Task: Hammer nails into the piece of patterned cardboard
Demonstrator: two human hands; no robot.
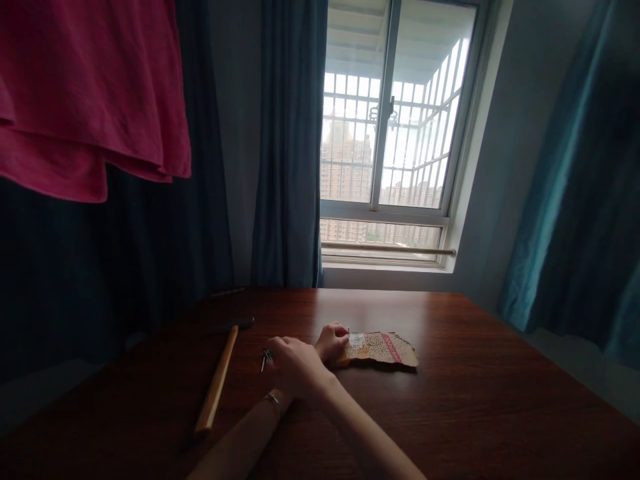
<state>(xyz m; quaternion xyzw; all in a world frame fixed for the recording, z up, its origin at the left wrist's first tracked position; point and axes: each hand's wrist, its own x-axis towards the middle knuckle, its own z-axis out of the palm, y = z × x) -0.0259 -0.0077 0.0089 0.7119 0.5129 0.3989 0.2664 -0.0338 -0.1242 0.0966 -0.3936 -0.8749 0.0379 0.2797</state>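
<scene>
My arms are crossed, the right over the left. My left hand (333, 341), its wrist wearing a bracelet (273, 401), is at the left end of a worn, ragged-edged board (375, 349) dotted with dark holes and crossed by a red stripe. Its fingers pinch a thin nail (349, 330) at the board's edge. Over to the left, my right hand (296, 363) reaches down at a small pile of nails (266, 359); its fingertips are blurred and partly hidden. A hammer (219, 380) with a wooden handle lies left of the nails, its dark head pointing away.
Everything lies on a glossy reddish-brown wooden table (450, 407). Beyond its far edge are a barred window (395, 133) and a blue curtain (290, 147). A pink cloth (95, 93) hangs at the upper left.
</scene>
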